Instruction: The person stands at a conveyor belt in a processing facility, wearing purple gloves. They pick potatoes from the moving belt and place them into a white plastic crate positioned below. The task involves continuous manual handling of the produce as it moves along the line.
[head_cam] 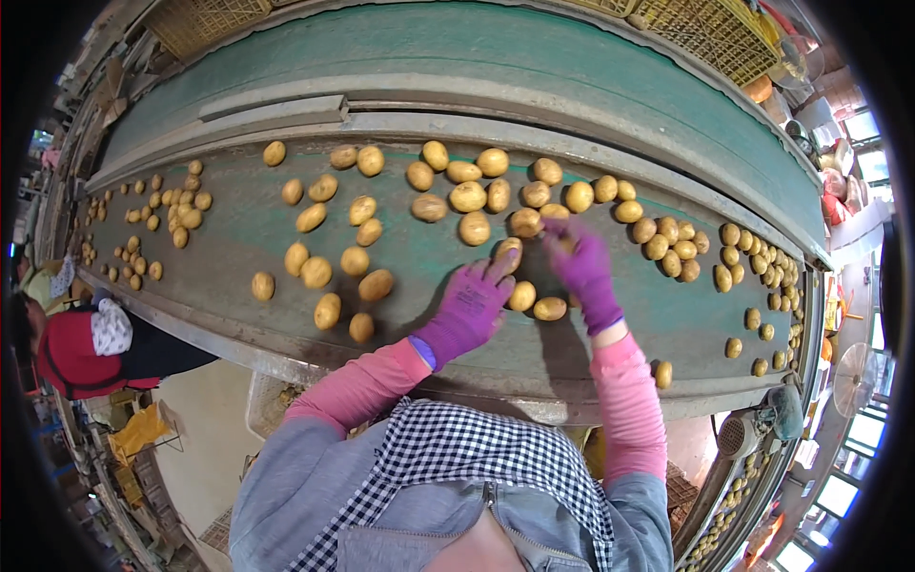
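Note:
Yellow-brown potatoes lie scattered over a worn green conveyor belt (429,272). My left hand (472,304), in a purple knit glove, reaches over the belt with its fingertips on a potato (510,248). Whether they grip it or only touch it is hidden. My right hand (582,268), gloved alike and blurred, has its fingers over another potato that they partly cover; its hold cannot be made out. Just above the fingers sits a browner potato (526,223). Between my wrists are a round potato (522,296) and an oval one (550,309).
A metal rail (500,132) divides this belt from a second green belt (457,43) beyond. Yellow plastic crates (704,36) stand behind that. At left is another person (86,350) in red beside the belt. A motor (740,435) sits at the near right, by another potato-carrying conveyor.

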The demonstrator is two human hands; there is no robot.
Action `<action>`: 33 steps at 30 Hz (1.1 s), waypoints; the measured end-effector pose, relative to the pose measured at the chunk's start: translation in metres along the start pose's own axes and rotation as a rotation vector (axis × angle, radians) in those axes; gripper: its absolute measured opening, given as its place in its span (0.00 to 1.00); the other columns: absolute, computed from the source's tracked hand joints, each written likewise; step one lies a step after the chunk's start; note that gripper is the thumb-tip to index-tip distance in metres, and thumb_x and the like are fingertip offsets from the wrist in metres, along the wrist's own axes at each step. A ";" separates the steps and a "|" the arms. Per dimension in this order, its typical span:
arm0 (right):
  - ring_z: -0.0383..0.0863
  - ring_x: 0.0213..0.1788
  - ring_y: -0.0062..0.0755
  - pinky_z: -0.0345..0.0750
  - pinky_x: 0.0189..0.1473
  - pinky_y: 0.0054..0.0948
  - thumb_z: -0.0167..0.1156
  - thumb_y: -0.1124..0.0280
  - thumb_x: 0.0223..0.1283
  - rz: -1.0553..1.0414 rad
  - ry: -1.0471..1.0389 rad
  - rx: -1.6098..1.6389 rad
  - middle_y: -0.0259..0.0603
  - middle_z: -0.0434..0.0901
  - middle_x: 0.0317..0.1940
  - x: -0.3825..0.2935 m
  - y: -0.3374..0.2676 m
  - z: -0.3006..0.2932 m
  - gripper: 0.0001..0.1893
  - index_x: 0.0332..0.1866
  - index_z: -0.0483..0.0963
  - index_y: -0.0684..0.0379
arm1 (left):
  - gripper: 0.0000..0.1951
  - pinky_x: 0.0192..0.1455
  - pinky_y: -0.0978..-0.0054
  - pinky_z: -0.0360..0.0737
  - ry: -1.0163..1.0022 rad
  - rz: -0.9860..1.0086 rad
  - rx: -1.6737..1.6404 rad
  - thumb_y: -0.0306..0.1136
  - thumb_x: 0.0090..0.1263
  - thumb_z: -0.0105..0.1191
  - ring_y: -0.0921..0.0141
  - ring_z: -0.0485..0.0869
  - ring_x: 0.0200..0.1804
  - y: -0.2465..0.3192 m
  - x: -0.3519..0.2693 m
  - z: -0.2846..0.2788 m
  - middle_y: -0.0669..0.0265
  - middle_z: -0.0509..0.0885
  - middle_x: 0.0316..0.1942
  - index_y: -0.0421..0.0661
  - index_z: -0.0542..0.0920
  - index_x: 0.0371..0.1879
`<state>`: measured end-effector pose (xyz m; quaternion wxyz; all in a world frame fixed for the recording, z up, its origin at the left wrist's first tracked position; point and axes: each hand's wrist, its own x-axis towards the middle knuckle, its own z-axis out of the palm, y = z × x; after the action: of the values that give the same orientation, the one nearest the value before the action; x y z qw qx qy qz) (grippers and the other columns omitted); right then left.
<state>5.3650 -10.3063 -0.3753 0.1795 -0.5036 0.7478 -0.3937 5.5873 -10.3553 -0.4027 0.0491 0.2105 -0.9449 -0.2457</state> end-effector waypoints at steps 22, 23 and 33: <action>0.83 0.51 0.53 0.80 0.55 0.48 0.65 0.61 0.63 -0.268 -0.141 -0.304 0.46 0.83 0.46 0.020 -0.158 0.197 0.12 0.49 0.85 0.50 | 0.31 0.81 0.45 0.60 0.243 0.107 -0.214 0.45 0.65 0.67 0.51 0.70 0.76 -0.105 -0.176 -0.077 0.53 0.75 0.73 0.48 0.79 0.67; 0.82 0.52 0.54 0.80 0.55 0.46 0.65 0.62 0.63 -0.205 -0.212 -0.418 0.46 0.82 0.46 0.020 -0.159 0.220 0.12 0.48 0.85 0.51 | 0.32 0.81 0.45 0.61 0.216 0.183 -0.219 0.44 0.65 0.67 0.50 0.70 0.76 -0.105 -0.175 -0.072 0.51 0.75 0.73 0.48 0.79 0.68; 0.84 0.49 0.28 0.81 0.53 0.28 0.66 0.60 0.73 0.406 -0.029 0.780 0.35 0.84 0.50 -0.090 -0.222 0.192 0.15 0.56 0.80 0.58 | 0.24 0.75 0.44 0.66 0.125 0.067 -0.065 0.43 0.61 0.68 0.55 0.77 0.68 -0.200 -0.211 -0.104 0.56 0.82 0.61 0.49 0.83 0.57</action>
<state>5.6666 -10.3448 -0.3361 0.4405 -0.2463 0.6245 -0.5961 5.8737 -10.4706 -0.4069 0.1229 0.1917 -0.9381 -0.2609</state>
